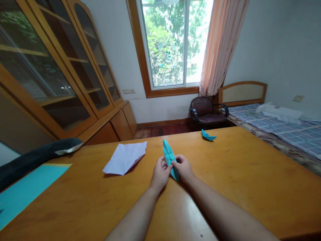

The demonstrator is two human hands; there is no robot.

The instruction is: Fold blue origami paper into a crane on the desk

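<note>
**Narrow folded turquoise paper piece over the glossy brown wooden tabletop**

Right of the creased white paper sheet, our left hand pinches the piece's left side, our right hand the right. We judge it light, thin, easily crumpled, best gripped gently along its folded sides.

The tabletop is smooth, orange-brown wood, with a pale patch of glare along its near middle and a small dark speck at the near edge. A creased whitish sheet lies left of centre, its right edge lifted off the wood. Toward the far edge, right of centre, sits a small folded blue boat — and at the far left lies a flat blue sheet with yellowish edges.
</note>
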